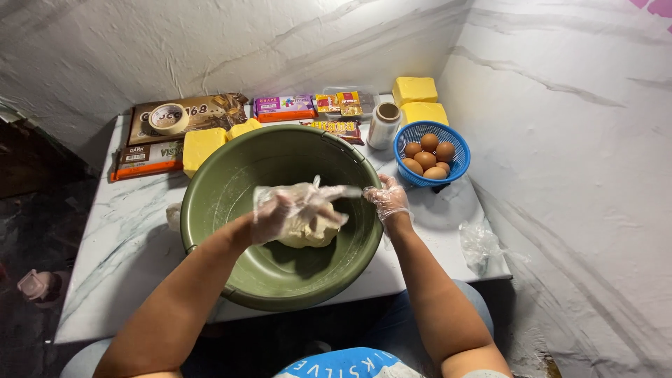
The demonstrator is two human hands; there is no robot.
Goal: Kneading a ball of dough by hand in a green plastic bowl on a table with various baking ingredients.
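A gloved person is working a pale lump of dough (308,227) at the bottom of a big green bowl (210,210) on a marble-patterned table (119,252).

The left hand (276,217), in a loose clear plastic glove, is pressing down with its fingers closed on the dough, while the right hand (387,199) is clamped on the bowl's far rim, steadying it. The dough is looking soft, sticky and fairly light, best taken from underneath with a cupped palm. Just beyond the rim, a blue basket of brown eggs (430,154), fragile, is sitting near the table's right edge, with yellow butter blocks (414,91), a roll of plastic wrap (383,126) and chocolate packets (185,115) crowding the back; open room is lying mainly at the front left, and a wall is closing in on the right.
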